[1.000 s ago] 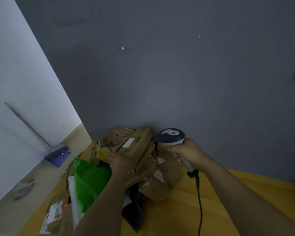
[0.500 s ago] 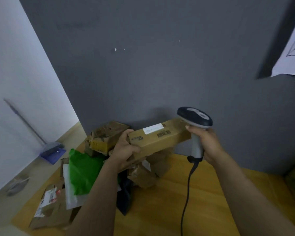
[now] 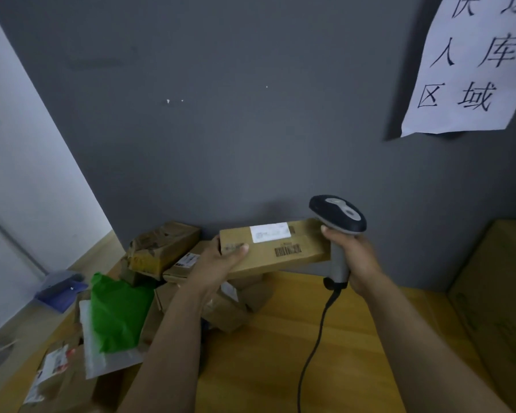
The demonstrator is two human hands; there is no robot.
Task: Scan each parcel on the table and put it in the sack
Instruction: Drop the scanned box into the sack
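- Scanning step, by the look of it: grips the left end of a long cardboard parcel [image 3: 274, 254] in the left hand [image 3: 218, 263], thumb curled over the top, held up above the table [image 3: 280, 368] and over the pile of parcels [image 3: 164, 248] by the wall.
- Clasps the handle of the scanner [image 3: 338, 216] in the right hand [image 3: 359, 256], fingers wrapped round it, scanner head just beside the parcel's right end; touching or not, cannot tell.
- Presents the white label [image 3: 270, 232] and the barcode [image 3: 288, 251] up towards the camera, not towards the scanner's window.
- Calls next, most likely, for drawing the scanner back and tipping its window onto the barcode, or turning the parcel to meet it; only then for the sack.
- Shows no sack for certain; takes the green bag [image 3: 116, 317] in the pile for another parcel, as a guess.
- Hides part of the pile behind the left forearm; blurs the label print beyond reading; cuts off the scanner cable [image 3: 319, 332] at the bottom edge.
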